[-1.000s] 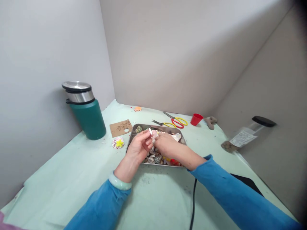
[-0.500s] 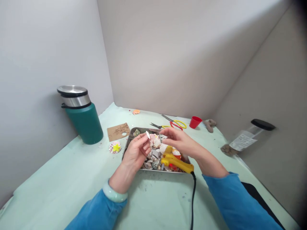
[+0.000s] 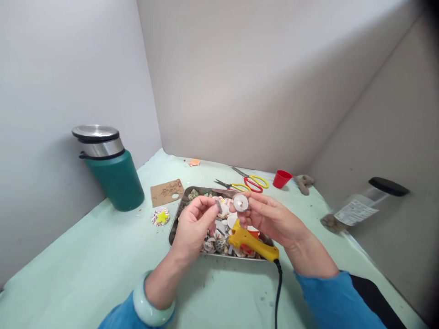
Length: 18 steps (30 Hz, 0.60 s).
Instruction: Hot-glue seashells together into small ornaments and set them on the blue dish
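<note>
My left hand (image 3: 194, 224) hovers over the metal tray (image 3: 175, 221) and pinches a small pale shell piece (image 3: 218, 205) between thumb and fingers. My right hand (image 3: 270, 217) is raised beside it, its fingertips closed on a round whitish shell (image 3: 240, 202). The two hands are close together above the tray, which is full of mixed seashells (image 3: 214, 242). A yellow glue gun (image 3: 252, 242) lies across the shells under my right hand, and its black cord (image 3: 277, 292) runs toward me.
A green flask (image 3: 111, 171) with a steel lid stands at the left. A cardboard scrap (image 3: 166, 192) and a decorated shell (image 3: 160, 216) lie beside the tray. Scissors (image 3: 248, 183), a red cup (image 3: 281, 178) and a tipped clear jar (image 3: 363, 205) sit behind and right.
My right hand rose out of the tray with a round shell and brought it next to my left hand. The glue gun came into sight. The view tilted slightly.
</note>
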{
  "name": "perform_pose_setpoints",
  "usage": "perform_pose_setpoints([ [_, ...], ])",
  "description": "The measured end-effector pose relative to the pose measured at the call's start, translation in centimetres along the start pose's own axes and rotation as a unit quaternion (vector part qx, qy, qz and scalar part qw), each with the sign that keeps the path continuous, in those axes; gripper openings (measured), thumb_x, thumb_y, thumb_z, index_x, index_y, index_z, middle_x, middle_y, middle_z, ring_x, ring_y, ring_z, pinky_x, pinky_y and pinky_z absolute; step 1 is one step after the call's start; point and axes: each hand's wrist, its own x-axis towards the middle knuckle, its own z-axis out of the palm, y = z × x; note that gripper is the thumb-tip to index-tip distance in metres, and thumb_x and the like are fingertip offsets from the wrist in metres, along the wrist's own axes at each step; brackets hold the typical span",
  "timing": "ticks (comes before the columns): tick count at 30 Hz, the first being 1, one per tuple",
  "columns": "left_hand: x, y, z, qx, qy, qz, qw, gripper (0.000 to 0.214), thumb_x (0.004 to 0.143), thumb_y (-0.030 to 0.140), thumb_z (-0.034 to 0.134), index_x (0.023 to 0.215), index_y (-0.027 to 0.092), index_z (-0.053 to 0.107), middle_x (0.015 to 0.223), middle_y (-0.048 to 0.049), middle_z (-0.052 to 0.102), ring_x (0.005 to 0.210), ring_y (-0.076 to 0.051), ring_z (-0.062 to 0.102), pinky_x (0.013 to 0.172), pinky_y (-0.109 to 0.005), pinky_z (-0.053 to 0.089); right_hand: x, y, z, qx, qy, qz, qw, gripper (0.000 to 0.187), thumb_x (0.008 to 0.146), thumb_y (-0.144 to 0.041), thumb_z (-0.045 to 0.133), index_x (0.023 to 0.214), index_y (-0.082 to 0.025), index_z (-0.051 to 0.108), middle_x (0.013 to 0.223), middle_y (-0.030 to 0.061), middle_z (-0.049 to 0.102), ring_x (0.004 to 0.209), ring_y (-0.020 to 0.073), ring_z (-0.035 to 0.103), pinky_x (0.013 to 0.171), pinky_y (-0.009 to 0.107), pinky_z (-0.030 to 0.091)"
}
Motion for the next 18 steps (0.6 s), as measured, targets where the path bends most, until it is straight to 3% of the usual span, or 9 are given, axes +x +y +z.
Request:
perform_pose_setpoints([
  [3, 0.0, 0.0, 0.0, -0.011, 0.0, -0.008, 1.0, 0.019, 0.076, 0.03, 0.072, 0.077, 0.017, 0.057, 0.054, 0.0091, 0.045, 0.04, -0.003, 0.038, 0.041, -0.016, 0.034, -0.1, 0.2, 0.3, -0.023, 0.016, 0.017, 0.999, 0.025, 0.083, -0.039, 0.069, 0.097, -0.018, 0.065, 0.088, 0.0052, 0.069, 0.067, 0.0116, 0.06, 0.063, 0.025, 0.047],
  [10, -0.2, 0.4, 0.5, 0.02, 0.027, 0.0, 0.999, 0.019, 0.076, 0.031, 0.071, 0.077, 0.017, 0.057, 0.06, 0.0068, 0.051, 0.041, -0.004, 0.04, 0.04, -0.018, 0.034, -0.3, 0.3, 1.8, -0.188, 0.051, -0.003, 0.981, 0.024, 0.089, -0.042, 0.061, 0.096, -0.02, 0.063, 0.07, -0.0017, 0.059, 0.062, 0.0095, 0.055, 0.057, 0.021, 0.044],
  [14, -0.5, 0.4, 0.4, 0.106, 0.072, 0.06, 0.99, 0.013, 0.076, 0.027, 0.07, 0.077, 0.018, 0.061, 0.063, 0.004, 0.055, 0.047, -0.007, 0.042, 0.044, -0.019, 0.034, -0.1, 0.8, 2.4, -0.146, 0.054, 0.021, 0.988, 0.028, 0.089, -0.047, 0.059, 0.093, -0.019, 0.061, 0.077, 0.0012, 0.064, 0.06, 0.0096, 0.054, 0.054, 0.022, 0.044],
  [18, -0.9, 0.0, 0.1, 0.232, 0.091, 0.163, 0.955, 0.003, 0.082, 0.023, 0.064, 0.083, 0.021, 0.064, 0.069, 0.001, 0.06, 0.057, -0.01, 0.048, 0.054, -0.022, 0.038, 0.2, 1.2, 2.7, -0.113, 0.082, 0.032, 0.99, 0.033, 0.085, -0.049, 0.063, 0.084, -0.017, 0.06, 0.073, 0.0021, 0.064, 0.057, 0.009, 0.052, 0.051, 0.021, 0.043],
])
